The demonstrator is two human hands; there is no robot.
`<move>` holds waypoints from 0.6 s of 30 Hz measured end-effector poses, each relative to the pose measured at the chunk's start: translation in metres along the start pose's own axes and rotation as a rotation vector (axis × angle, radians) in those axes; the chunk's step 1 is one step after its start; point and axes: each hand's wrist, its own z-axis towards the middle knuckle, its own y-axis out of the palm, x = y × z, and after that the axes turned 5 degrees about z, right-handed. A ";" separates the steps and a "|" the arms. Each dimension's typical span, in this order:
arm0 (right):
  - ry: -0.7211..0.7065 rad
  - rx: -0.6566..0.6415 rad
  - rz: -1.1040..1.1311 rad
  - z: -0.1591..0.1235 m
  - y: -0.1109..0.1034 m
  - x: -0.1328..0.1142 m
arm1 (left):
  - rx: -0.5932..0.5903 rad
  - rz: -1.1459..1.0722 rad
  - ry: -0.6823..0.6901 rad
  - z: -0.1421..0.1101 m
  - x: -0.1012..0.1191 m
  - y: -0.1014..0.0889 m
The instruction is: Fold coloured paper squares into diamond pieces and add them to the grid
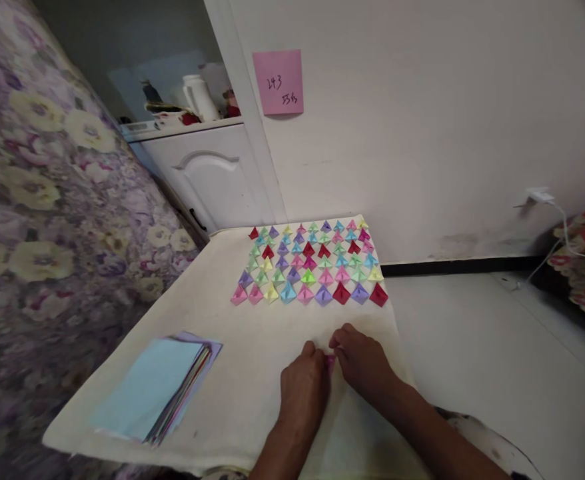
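Observation:
Close together over the cream-covered table (237,380), my left hand (303,387) and my right hand (363,360) are both closed on a small piece of pink paper (330,361). Only a sliver of it shows between my fingers, so its folded shape is mostly hidden. Beyond my hands lie rows of small folded paper pieces (341,293) in red, pink, yellow, blue, green and purple. To the left rests a stack of coloured paper sheets (147,387), light blue on top, its edges slightly fanned.
A floral curtain (37,267) hangs along the table's left side. Behind stand a white cabinet (212,173) with a white jug (200,97) on its shelf, and a wall with a pink note (280,82). A plugged-in charger (540,195) trails a cable at the right.

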 end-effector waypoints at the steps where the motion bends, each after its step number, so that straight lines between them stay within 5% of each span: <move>1: 0.002 -0.001 -0.001 0.000 0.000 0.000 | -0.007 -0.002 0.002 0.000 0.001 -0.001; 18: 0.019 0.026 -0.006 0.000 -0.006 0.011 | 0.042 -0.007 0.011 0.000 -0.001 0.005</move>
